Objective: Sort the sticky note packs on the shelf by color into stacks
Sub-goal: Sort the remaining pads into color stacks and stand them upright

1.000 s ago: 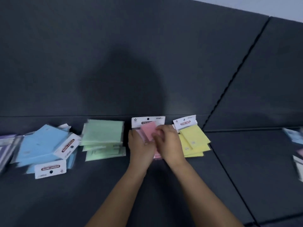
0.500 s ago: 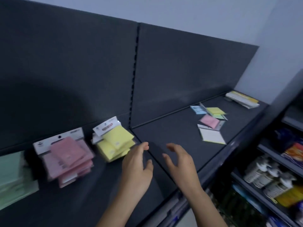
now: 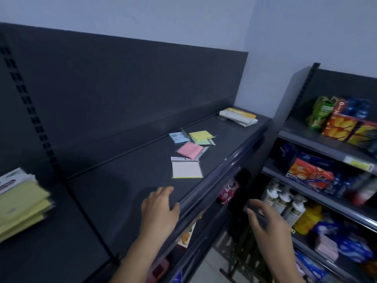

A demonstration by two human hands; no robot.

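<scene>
Loose packs lie on the dark shelf (image 3: 126,193) ahead to the right: a white-faced pack (image 3: 186,169) nearest, a pink pack (image 3: 189,150) behind it, a blue pack (image 3: 178,137) and a yellow pack (image 3: 201,135) over a green one (image 3: 204,142) farther back. A yellow stack (image 3: 22,203) sits at the left edge. My left hand (image 3: 160,207) hovers empty over the shelf's front, fingers spread, short of the white-faced pack. My right hand (image 3: 267,223) is empty and spread, out past the shelf's front rail.
A flat white and yellow bundle (image 3: 238,116) lies at the shelf's far right end. The rounded front rail (image 3: 216,180) runs diagonally. A second rack to the right holds boxes (image 3: 344,125), bottles (image 3: 285,203) and snack packets.
Both hands let go of the pink pack on its stack and moved right, empty. The view swung right; the blue, green and pink stacks left the frame and the loose packs came closer.
</scene>
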